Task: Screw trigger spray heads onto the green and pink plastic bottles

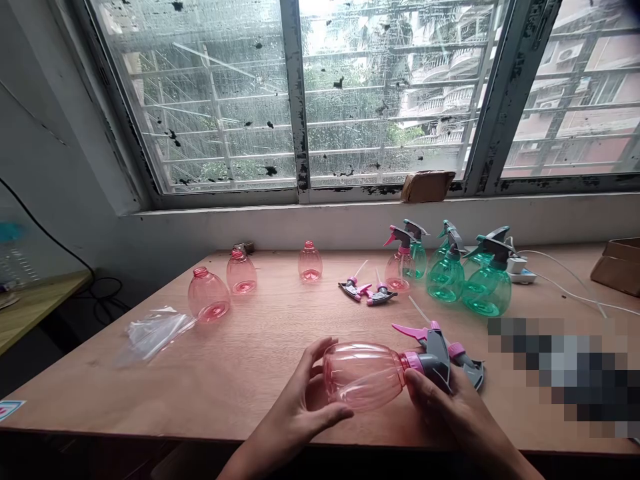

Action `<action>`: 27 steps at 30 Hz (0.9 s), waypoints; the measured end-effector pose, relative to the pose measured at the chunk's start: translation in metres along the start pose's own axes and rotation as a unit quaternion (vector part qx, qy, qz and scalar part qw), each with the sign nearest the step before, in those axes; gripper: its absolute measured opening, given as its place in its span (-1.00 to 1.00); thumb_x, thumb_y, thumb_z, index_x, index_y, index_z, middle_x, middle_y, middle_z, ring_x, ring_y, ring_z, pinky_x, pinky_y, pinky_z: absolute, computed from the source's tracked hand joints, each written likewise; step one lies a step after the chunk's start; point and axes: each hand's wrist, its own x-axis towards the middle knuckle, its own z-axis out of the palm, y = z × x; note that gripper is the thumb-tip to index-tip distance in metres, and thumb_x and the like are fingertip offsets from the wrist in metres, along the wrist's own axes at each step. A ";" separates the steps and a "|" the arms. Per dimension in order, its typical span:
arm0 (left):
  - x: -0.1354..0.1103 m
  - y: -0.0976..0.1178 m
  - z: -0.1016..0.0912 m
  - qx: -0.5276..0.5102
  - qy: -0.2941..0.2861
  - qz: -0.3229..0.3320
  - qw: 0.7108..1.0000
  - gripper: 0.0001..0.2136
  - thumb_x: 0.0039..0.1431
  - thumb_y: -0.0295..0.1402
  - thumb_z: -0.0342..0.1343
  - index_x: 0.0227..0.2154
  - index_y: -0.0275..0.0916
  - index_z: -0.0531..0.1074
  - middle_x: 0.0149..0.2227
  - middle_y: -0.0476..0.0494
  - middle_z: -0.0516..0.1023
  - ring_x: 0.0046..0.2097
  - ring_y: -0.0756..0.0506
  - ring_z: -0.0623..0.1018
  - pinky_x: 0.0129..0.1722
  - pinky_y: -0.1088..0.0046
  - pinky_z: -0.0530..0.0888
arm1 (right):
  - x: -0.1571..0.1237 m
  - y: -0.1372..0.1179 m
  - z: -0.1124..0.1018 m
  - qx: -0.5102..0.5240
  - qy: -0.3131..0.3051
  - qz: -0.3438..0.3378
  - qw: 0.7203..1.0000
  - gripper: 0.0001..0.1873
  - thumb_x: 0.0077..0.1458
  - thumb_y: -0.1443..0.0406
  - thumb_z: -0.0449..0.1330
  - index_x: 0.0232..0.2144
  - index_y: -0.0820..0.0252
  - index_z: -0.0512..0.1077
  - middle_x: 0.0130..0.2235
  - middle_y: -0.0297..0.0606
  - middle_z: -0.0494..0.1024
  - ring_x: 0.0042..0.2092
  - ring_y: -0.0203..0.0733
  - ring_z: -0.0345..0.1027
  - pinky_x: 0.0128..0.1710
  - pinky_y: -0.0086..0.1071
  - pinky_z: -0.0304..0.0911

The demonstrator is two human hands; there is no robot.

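A clear pink spray bottle lies sideways in the air above the table's front, its neck pointing right. Around its base curl the fingers and thumb of my left hand. My right hand grips the grey spray head at the neck, where a pink collar meets the bottle; some of its fingers are hidden. Just behind that hand lies a loose grey-and-pink spray head. Two more loose spray heads, one on the left and one on the right, rest farther back.
Three pink bottles without heads stand at left: front, middle, back. A pink bottle with a head stands by several green spray bottles. Plastic bags, a white charger with cables and a pixelated patch also show.
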 end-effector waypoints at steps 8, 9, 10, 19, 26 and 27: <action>-0.004 0.002 -0.003 0.042 -0.015 -0.013 0.999 -0.24 0.25 0.02 0.23 0.38 -0.05 0.03 0.45 -0.22 0.08 0.45 -0.33 0.07 0.44 -0.02 -0.08 | -0.001 0.004 0.000 0.027 0.005 -0.004 1.000 -0.50 0.02 -0.09 0.41 -0.47 0.18 0.39 -0.58 -0.42 0.41 -0.58 -0.32 0.21 -0.60 -0.46 0.04; -0.003 0.002 -0.004 0.041 -0.011 -0.019 0.999 -0.30 0.30 0.06 0.13 0.38 -0.07 0.05 0.43 -0.23 0.12 0.44 -0.34 0.10 0.44 -0.04 -0.07 | -0.001 0.005 0.000 0.029 0.000 -0.006 1.000 -0.50 0.02 -0.09 0.41 -0.49 0.18 0.38 -0.58 -0.41 0.41 -0.59 -0.32 0.21 -0.60 -0.46 0.04; -0.002 0.003 -0.005 0.043 -0.005 -0.025 0.999 -0.35 0.34 0.08 0.05 0.36 -0.10 0.10 0.41 -0.24 0.17 0.43 -0.34 0.13 0.43 -0.04 -0.05 | -0.001 0.005 0.000 0.030 -0.006 -0.008 1.000 -0.50 0.04 -0.09 0.40 -0.51 0.18 0.38 -0.59 -0.41 0.41 -0.59 -0.32 0.21 -0.60 -0.46 0.04; -0.004 0.002 0.003 0.007 0.010 0.012 1.000 -0.28 0.02 -0.21 0.49 0.22 0.03 0.30 0.33 -0.15 0.29 0.29 -0.35 0.36 0.32 0.06 0.26 | 0.001 0.006 -0.002 -0.012 -0.029 -0.001 1.000 -0.43 0.12 -0.17 0.27 -0.57 0.18 0.40 -0.62 -0.37 0.37 -0.57 -0.27 0.17 -0.56 -0.38 0.03; -0.004 0.004 -0.002 0.010 -0.003 -0.007 1.000 -0.31 0.24 0.09 0.19 0.33 -0.01 0.15 0.40 -0.22 0.19 0.42 -0.37 0.15 0.39 -0.06 0.08 | 0.000 0.004 -0.002 -0.005 -0.025 0.002 1.000 -0.45 0.10 -0.15 0.30 -0.55 0.18 0.40 -0.60 -0.39 0.36 -0.56 -0.28 0.16 -0.55 -0.39 0.02; -0.003 0.004 -0.003 0.016 0.001 -0.012 1.000 -0.37 0.30 0.10 0.10 0.32 -0.05 0.17 0.39 -0.24 0.22 0.42 -0.35 0.16 0.41 -0.05 0.04 | 0.000 0.004 -0.002 -0.004 -0.028 0.001 1.000 -0.46 0.10 -0.15 0.31 -0.55 0.18 0.40 -0.61 -0.40 0.36 -0.57 -0.28 0.16 -0.56 -0.39 0.01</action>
